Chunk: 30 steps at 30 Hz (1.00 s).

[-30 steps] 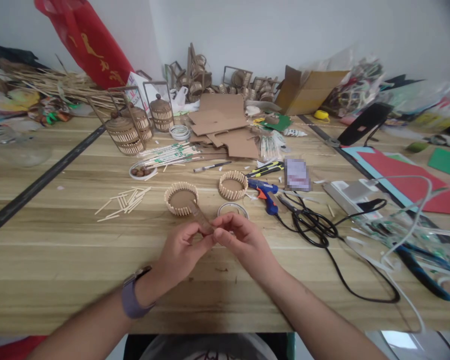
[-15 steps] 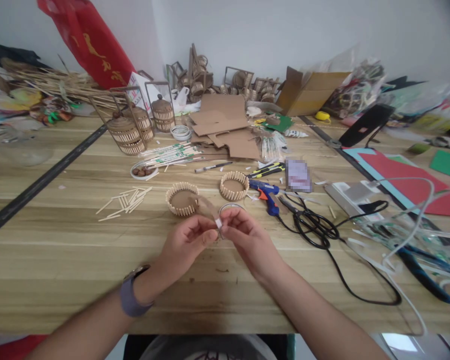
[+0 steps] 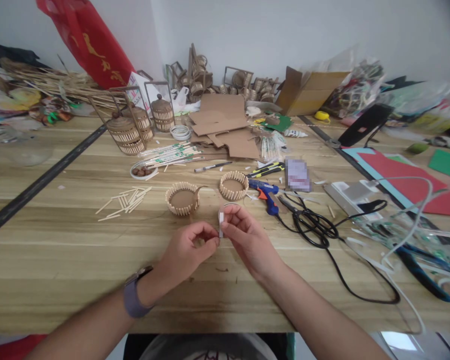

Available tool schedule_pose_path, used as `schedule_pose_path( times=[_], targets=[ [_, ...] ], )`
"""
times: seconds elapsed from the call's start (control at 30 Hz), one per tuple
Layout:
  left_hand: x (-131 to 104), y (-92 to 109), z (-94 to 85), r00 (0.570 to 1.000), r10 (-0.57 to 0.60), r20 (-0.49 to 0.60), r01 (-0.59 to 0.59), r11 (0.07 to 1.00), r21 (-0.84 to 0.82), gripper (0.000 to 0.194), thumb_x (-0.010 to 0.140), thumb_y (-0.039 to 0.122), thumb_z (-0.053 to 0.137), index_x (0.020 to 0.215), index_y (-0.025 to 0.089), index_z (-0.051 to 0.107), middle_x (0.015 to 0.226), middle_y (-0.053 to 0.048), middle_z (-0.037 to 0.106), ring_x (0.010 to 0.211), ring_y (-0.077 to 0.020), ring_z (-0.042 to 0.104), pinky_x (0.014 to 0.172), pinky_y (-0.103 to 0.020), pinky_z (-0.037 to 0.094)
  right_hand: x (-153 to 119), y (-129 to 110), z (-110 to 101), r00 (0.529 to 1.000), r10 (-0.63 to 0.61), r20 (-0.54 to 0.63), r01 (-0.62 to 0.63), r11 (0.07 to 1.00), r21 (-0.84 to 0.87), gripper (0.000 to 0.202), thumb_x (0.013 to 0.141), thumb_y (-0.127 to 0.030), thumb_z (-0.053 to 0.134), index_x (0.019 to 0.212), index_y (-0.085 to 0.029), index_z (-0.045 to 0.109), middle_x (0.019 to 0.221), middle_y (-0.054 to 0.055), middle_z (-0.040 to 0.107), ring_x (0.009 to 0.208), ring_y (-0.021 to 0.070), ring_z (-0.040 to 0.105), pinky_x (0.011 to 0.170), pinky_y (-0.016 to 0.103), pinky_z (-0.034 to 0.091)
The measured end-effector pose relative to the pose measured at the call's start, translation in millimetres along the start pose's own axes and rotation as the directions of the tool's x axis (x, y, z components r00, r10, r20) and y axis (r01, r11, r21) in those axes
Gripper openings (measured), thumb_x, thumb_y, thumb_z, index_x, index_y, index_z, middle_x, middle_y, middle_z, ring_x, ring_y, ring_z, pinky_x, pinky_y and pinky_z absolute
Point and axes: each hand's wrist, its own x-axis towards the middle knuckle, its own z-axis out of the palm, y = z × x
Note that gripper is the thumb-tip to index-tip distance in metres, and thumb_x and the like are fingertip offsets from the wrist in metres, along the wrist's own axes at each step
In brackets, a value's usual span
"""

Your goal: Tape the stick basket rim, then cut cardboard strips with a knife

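Observation:
My right hand [image 3: 243,232] pinches a small strip [image 3: 221,224] with a white face, held upright between thumb and fingers. Close on its left, my left hand [image 3: 197,245] has thumb and forefinger drawn together at the strip's lower end; what they grip is too small to make out. Beyond my hands stand two rings of short wooden sticks on brown bases, a left ring [image 3: 182,200] and a right ring [image 3: 234,186]. A thin brown strip curls up at the left ring's right edge. Part of a round white-rimmed thing shows behind my right fingers.
Loose sticks [image 3: 123,202] lie left. A blue glue gun [image 3: 264,192], cutter [image 3: 266,170] and black cable [image 3: 315,227] are right. Behind are cardboard pieces [image 3: 225,117], a bowl of brown nuts [image 3: 143,171] and small lidded baskets [image 3: 125,132]. A power strip [image 3: 347,200] sits farther right.
The strip between my hands has turned upright, showing more of its white face. The brown band that stretched toward my fingers now curls beside the left ring. My left fingertips have moved slightly lower.

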Motion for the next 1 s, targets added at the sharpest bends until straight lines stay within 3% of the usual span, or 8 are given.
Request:
schedule_pose_path(
  times=[0.23,0.3,0.37,0.43,0.53,0.6,0.73,1.0],
  targets=[
    [0.6,0.6,-0.7,0.999,0.011,-0.032,-0.011,1.0,-0.005,0.013,0.074,0.03,0.06,0.071,0.018,0.064,0.066,0.0,0.063,0.063,-0.014,0.056,0.06,-0.024,0.044,0.4,2.1,-1.0,0.998,-0.062,0.031,0.064,0.993,-0.096,0.029,0.074,-0.032,0.078,0.095,-0.024,0.059,0.078,-0.003,0.058,0.07,0.0129,0.055,0.067,0.028,0.046],
    [0.8,-0.1,-0.7,0.999,0.003,-0.053,-0.004,1.0,-0.015,0.013,0.074,0.03,0.06,0.071,0.018,0.063,0.065,0.001,0.062,0.061,-0.0131,0.055,0.058,-0.023,0.043,-2.2,1.1,-1.5,0.987,-0.16,-0.004,0.155,0.964,-0.215,0.027,0.078,-0.03,0.074,0.099,-0.025,0.057,0.079,-0.002,0.06,0.071,0.0142,0.057,0.067,0.029,0.047],
    [1.0,-1.2,-0.6,0.997,-0.006,-0.08,0.005,1.0,-0.024,0.013,0.075,0.03,0.061,0.072,0.018,0.063,0.064,0.001,0.061,0.059,-0.0126,0.054,0.056,-0.022,0.043,-6.7,-0.1,-1.4,0.935,-0.355,-0.022,0.312,0.847,-0.431,0.024,0.081,-0.024,0.069,0.101,-0.027,0.057,0.081,-0.002,0.063,0.073,0.0157,0.059,0.069,0.031,0.048],
    [1.1,-2.6,-0.5,0.995,0.004,-0.103,-0.007,1.0,-0.029,0.013,0.076,0.031,0.061,0.072,0.018,0.063,0.066,0.001,0.062,0.061,-0.013,0.055,0.057,-0.022,0.044,-11.5,-0.4,-0.9,0.842,-0.535,0.074,0.449,0.617,-0.646,0.022,0.081,-0.017,0.065,0.099,-0.027,0.058,0.082,-0.001,0.065,0.075,0.017,0.06,0.071,0.033,0.048],
    [1.1,-4.2,-0.6,0.992,0.028,-0.122,-0.03,0.999,-0.018,0.013,0.076,0.03,0.061,0.072,0.018,0.062,0.066,0.001,0.062,0.062,-0.0138,0.057,0.058,-0.023,0.046,-14.8,2.1,-0.7,0.754,-0.6,0.267,0.533,0.32,-0.783,0.021,0.083,-0.013,0.06,0.098,-0.027,0.058,0.084,0.001,0.069,0.076,0.0191,0.064,0.071,0.036,0.049],
    [1.0,-4.6,-0.7,0.99,0.043,-0.134,-0.042,0.999,0.005,0.012,0.076,0.03,0.06,0.072,0.018,0.061,0.066,0.001,0.062,0.062,-0.0139,0.057,0.059,-0.024,0.046,-13.7,4.7,-1.6,0.744,-0.593,0.307,0.529,0.244,-0.813,0.023,0.084,-0.014,0.058,0.103,-0.028,0.058,0.085,0.002,0.07,0.077,0.0204,0.066,0.07,0.037,0.049],
    [-0.1,-3.8,-0.7,0.986,0.091,-0.141,-0.083,0.995,0.063,0.011,0.077,0.027,0.059,0.07,0.019,0.061,0.066,0.001,0.064,0.063,-0.0141,0.059,0.059,-0.023,0.046,-10.1,8.5,-4.1,0.758,-0.578,0.303,0.517,0.248,-0.819,0.028,0.085,-0.016,0.058,0.111,-0.028,0.056,0.086,0.002,0.073,0.078,0.0218,0.069,0.071,0.038,0.051],
    [-0.7,-1.3,-1.0,0.979,0.15,-0.139,-0.128,0.979,0.157,0.01,0.077,0.023,0.056,0.069,0.019,0.061,0.064,0.003,0.065,0.061,-0.0132,0.06,0.059,-0.022,0.045,-11.3,12.0,-4.5,0.731,-0.584,0.353,0.551,0.198,-0.811,0.036,0.087,-0.014,0.057,0.118,-0.029,0.049,0.086,0.002,0.074,0.082,0.0229,0.071,0.076,0.04,0.052]
  ],
)
